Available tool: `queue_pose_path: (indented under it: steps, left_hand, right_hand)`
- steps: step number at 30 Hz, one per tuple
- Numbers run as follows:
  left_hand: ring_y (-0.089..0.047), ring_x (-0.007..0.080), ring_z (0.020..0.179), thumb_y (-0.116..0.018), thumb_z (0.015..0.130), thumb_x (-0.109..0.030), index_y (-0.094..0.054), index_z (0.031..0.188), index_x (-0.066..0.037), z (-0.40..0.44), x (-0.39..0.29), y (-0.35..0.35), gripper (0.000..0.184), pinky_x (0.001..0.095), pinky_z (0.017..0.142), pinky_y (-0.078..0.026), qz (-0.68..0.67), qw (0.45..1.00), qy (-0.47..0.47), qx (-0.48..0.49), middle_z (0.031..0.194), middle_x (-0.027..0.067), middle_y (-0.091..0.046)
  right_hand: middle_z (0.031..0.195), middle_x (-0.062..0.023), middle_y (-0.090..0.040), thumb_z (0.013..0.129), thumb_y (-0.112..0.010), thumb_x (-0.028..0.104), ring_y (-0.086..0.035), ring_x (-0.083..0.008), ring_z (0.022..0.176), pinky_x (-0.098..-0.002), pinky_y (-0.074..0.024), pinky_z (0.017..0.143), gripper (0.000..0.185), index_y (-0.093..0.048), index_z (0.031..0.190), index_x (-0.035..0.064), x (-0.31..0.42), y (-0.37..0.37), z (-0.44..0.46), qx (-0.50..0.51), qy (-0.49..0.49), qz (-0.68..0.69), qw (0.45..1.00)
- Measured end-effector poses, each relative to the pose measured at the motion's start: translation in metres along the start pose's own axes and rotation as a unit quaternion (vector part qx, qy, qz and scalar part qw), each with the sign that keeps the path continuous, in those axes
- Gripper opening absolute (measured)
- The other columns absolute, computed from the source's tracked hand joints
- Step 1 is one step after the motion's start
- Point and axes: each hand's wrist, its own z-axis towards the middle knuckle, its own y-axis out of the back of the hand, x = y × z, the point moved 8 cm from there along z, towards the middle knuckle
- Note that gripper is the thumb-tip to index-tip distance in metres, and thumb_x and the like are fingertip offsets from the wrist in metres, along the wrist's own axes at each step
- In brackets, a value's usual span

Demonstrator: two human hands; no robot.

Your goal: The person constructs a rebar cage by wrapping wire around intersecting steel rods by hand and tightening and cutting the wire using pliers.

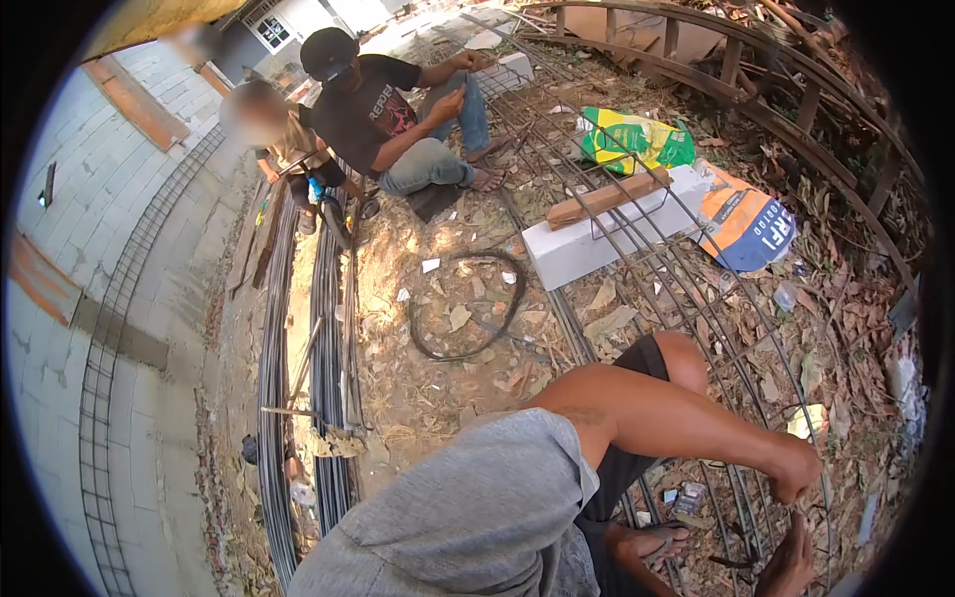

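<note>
My left hand [796, 470] is closed at the end of my outstretched arm, low at the right, over the thin steel bars [741, 348] of a long rebar frame. What its fingers pinch is too small to make out. Just below it, my right hand [789, 567] is partly cut off by the frame's bottom edge. Its fingers look bent together beside the bars, with a dark, thin object [731, 563] close by; whether the hand grips it is unclear.
A wood piece [609, 199] lies on a pale block [567, 251] under the bars. A coworker [383, 119] squats at the frame's far end, beside a child with a bike [333, 214]. Wire coil [418, 333], rebar bundles [326, 398] and sacks [746, 221] lie around.
</note>
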Motion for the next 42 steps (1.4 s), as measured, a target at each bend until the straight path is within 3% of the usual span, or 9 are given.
queue_pose_path:
  steps: [5, 7, 8, 13, 16, 23, 29, 39, 42]
  left_hand:
    - [-0.064, 0.0350, 0.065, -0.069, 0.062, -0.009, -0.066, 0.057, 0.001, -0.013, -0.004, 0.021, 0.012, 0.0467, 0.069, -0.053, -0.090, 0.979, -0.042, -0.179, 0.061, 0.0198, -0.063]
    - [-0.065, 0.0380, 0.065, -0.071, 0.075, -0.016, -0.071, 0.071, 0.003, -0.041, -0.030, 0.062, 0.020, 0.0496, 0.075, -0.053, -0.099, 0.955, -0.076, -0.271, 0.063, 0.0218, -0.063]
    - [-0.068, 0.0373, 0.067, -0.070, 0.082, -0.017, -0.075, 0.083, 0.004, -0.027, -0.022, 0.053, 0.022, 0.0475, 0.070, -0.053, -0.142, 0.976, -0.022, -0.166, 0.068, 0.0230, -0.066]
    - [-0.072, 0.0273, 0.084, -0.071, 0.093, -0.031, -0.076, 0.110, 0.000, -0.010, -0.047, 0.101, 0.036, 0.0402, 0.077, -0.054, -0.120, 0.980, -0.009, -0.162, 0.095, 0.0204, -0.075]
    - [-0.071, 0.0224, 0.099, -0.069, 0.097, -0.044, -0.070, 0.129, -0.003, 0.001, -0.028, 0.128, 0.052, 0.0371, 0.088, -0.054, -0.107, 0.978, 0.059, -0.170, 0.118, 0.0159, -0.075]
    - [-0.068, 0.0269, 0.112, -0.068, 0.097, -0.044, -0.070, 0.129, -0.003, 0.068, 0.029, 0.150, 0.052, 0.0386, 0.095, -0.053, -0.004, 0.998, -0.002, -0.064, 0.121, 0.0183, -0.073]
    - [-0.071, 0.0348, 0.110, -0.070, 0.092, -0.046, -0.075, 0.121, -0.007, 0.082, 0.102, 0.088, 0.049, 0.0419, 0.097, -0.053, 0.073, 0.993, 0.077, 0.059, 0.119, 0.0197, -0.074]
    - [-0.070, 0.0331, 0.109, -0.069, 0.094, -0.032, -0.076, 0.121, -0.012, 0.074, 0.171, 0.112, 0.034, 0.0413, 0.096, -0.053, 0.145, 0.984, 0.107, 0.011, 0.117, 0.0178, -0.074]
    - [-0.068, 0.0343, 0.115, -0.068, 0.093, -0.034, -0.075, 0.123, -0.016, 0.089, 0.180, 0.100, 0.036, 0.0417, 0.101, -0.052, 0.126, 0.985, 0.116, 0.025, 0.124, 0.0166, -0.072]
  right_hand:
    - [0.110, -0.0241, -0.073, 0.099, -0.054, -0.005, -0.072, -0.0379, 0.097, -0.0433, -0.0542, 0.081, 0.032, -0.067, 0.127, -0.0034, -0.045, -0.031, -0.008, -0.022, -0.118, 0.209, 0.970]
    - [0.093, -0.0213, -0.072, 0.095, -0.060, -0.005, -0.069, -0.0344, 0.077, -0.0400, -0.0518, 0.069, 0.029, -0.072, 0.121, 0.0012, -0.040, -0.004, 0.009, -0.057, -0.140, 0.234, 0.960]
    - [0.085, -0.0185, -0.069, 0.093, -0.062, -0.004, -0.066, -0.0334, 0.072, -0.0404, -0.0500, 0.066, 0.030, -0.073, 0.120, 0.0056, -0.048, 0.003, 0.012, -0.077, -0.172, 0.246, 0.951]
    - [0.083, -0.0160, -0.071, 0.093, -0.063, 0.007, -0.068, -0.0305, 0.072, -0.0397, -0.0503, 0.066, 0.027, -0.077, 0.116, 0.0111, -0.094, 0.022, 0.034, -0.080, -0.222, 0.313, 0.920]
    - [0.087, -0.0156, -0.075, 0.095, -0.063, 0.012, -0.070, -0.0261, 0.074, -0.0385, -0.0514, 0.067, 0.025, -0.079, 0.115, 0.0134, -0.132, 0.027, 0.019, -0.215, -0.284, 0.299, 0.886]
    - [0.073, -0.0051, -0.070, 0.097, -0.064, 0.017, -0.056, -0.0112, 0.061, -0.0299, -0.0459, 0.060, 0.025, -0.078, 0.117, 0.0126, -0.189, 0.007, -0.053, -0.230, -0.458, 0.227, 0.828]
    - [0.073, -0.0054, -0.070, 0.098, -0.063, 0.016, -0.052, -0.0083, 0.062, -0.0285, -0.0436, 0.059, 0.025, -0.077, 0.118, 0.0098, -0.167, 0.009, -0.053, -0.240, -0.442, 0.278, 0.819]
    - [0.084, -0.0099, -0.075, 0.098, -0.061, 0.012, -0.063, -0.0100, 0.069, -0.0297, -0.0473, 0.063, 0.029, -0.075, 0.123, 0.0105, -0.155, -0.018, -0.035, -0.239, -0.360, 0.239, 0.870]
    - [0.089, -0.0134, -0.077, 0.099, -0.061, 0.012, -0.064, -0.0110, 0.070, -0.0293, -0.0499, 0.067, 0.027, -0.075, 0.122, 0.0097, -0.153, -0.014, -0.031, -0.177, -0.434, 0.273, 0.840]
